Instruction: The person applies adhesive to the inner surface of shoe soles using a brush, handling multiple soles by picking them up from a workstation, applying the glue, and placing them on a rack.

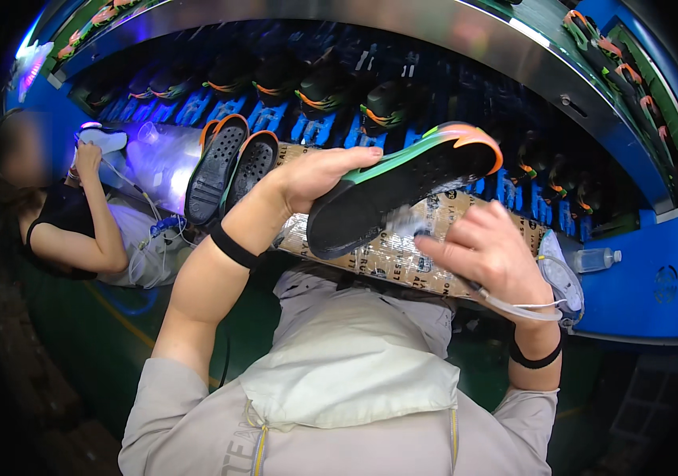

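My left hand grips a shoe sole by its edge, thumb along the rim. The sole is black inside, with a green and orange rim, and is held tilted above the bench. Close to its inner face, my right hand is closed around a small brush with pale bristles, blurred by motion. A clear tube runs from under that hand past the wrist. Left of my left forearm stand two more black soles with orange rims, an outer sole and an inner sole.
The bench has a brown, printed, shiny covering. Behind it, black shoe uppers sit on blue holders beneath a metal rail. A clear bottle lies at right. At left, a co-worker handles a white sole.
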### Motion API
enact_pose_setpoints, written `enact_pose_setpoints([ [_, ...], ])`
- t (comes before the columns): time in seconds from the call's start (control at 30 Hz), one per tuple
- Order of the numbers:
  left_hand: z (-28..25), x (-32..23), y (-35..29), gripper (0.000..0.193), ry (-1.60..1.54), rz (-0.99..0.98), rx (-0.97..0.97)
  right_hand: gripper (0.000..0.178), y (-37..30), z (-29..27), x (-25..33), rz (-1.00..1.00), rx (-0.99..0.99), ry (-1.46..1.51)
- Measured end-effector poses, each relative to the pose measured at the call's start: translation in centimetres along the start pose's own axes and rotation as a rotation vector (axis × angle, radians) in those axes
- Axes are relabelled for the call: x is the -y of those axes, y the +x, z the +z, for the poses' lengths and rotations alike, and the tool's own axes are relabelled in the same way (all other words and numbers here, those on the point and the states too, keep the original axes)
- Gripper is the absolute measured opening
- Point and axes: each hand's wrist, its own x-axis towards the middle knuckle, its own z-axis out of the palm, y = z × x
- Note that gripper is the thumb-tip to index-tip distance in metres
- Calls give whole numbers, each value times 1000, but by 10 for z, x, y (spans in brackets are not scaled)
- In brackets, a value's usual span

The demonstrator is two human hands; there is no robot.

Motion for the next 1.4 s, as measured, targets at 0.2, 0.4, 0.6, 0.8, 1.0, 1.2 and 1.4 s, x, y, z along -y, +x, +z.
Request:
enact_pose_setpoints([
  [0.2, -13, 10, -3, 43, -33, 32, 44, 39, -7, -4, -6, 92, -181, -74],
  [0.4, -15, 30, -1, 44, -103, 132, 67, 34, -4, 10, -5, 70, -118, 360],
  [0.6, -11, 79, -10, 69, -366, 62, 177, 21, -8, 47, -28, 441, -254, 759],
  [0.8, 4, 102, -11, 74, -473, 57, 241, 23, -9, 62, -62, 545, -627, 444],
  [1.0, -12, 109, 1, 79, -621, 144, 157, 38, 4, 98, 11, 134, -345, 158],
  [1.2, -37, 119, -1, 75, -478, 206, 61, 33, -10, 81, 15, 269, -301, 824],
  [1.4, -60, 95, -62, 61, -258, 322, -264, 32, -32, 119, -6, 670, -595, 811],
])
